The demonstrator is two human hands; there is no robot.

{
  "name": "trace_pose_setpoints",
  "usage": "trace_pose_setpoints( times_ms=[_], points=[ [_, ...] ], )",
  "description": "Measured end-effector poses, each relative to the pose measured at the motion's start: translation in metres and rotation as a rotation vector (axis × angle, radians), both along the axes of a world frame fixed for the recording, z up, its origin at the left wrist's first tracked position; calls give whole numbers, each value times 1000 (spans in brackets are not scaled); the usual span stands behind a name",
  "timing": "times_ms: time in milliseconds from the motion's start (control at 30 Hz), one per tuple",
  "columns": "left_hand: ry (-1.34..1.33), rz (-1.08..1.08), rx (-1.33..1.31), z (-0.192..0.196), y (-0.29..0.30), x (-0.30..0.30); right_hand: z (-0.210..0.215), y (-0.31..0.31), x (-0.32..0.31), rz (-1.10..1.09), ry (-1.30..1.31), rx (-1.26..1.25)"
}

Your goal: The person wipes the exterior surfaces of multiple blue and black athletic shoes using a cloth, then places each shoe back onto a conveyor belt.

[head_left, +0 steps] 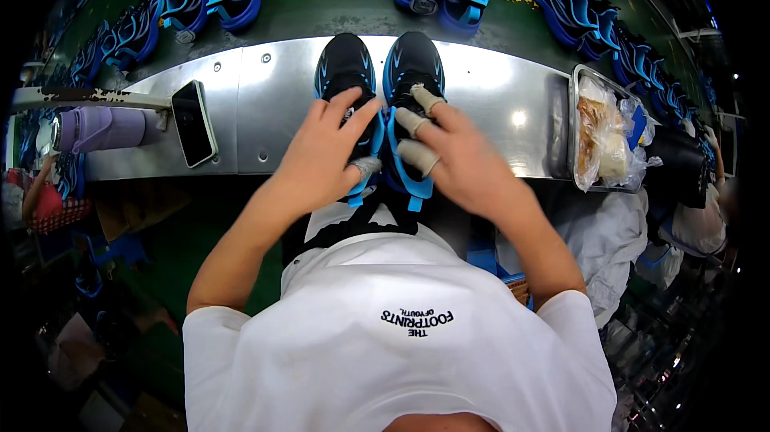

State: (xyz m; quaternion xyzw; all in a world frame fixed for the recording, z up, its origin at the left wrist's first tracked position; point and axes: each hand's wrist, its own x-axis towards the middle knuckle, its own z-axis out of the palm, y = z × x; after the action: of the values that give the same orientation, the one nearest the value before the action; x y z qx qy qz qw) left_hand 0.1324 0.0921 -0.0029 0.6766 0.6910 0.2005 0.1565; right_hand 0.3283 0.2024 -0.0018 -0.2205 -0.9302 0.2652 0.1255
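Left shoe (343, 61), right shoe (414, 58): side by side on the metal tabletop (277, 79), heels overhanging its near edge. Left hand (317, 155), right hand (461, 155): fingers spread, one per shoe; grip cannot be told. Risk: heel pressure tipping either shoe off.

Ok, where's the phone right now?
In the head view, the phone lies on the left of the metal ledge, just right of the lilac bottle.
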Motion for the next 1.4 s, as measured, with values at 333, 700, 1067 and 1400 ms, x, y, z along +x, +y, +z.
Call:
trace_pose_setpoints(
  times_ms=[333, 700, 1067, 1400],
  points=[
    [-259, 243, 265, -34, 9, 7, -25, -32, -2, -124, 133, 151],
    [-325, 296, 233, -28, 7, 6, 9, 38, -6, 124, 59, -227],
    [-448, 230, 77, -17, 9, -11, -13, 33, -8, 64, 234, -333],
    [-570, 153, -50, -20, 8, -24, -13, 35, -7, 23, 196, -324]
  ],
)
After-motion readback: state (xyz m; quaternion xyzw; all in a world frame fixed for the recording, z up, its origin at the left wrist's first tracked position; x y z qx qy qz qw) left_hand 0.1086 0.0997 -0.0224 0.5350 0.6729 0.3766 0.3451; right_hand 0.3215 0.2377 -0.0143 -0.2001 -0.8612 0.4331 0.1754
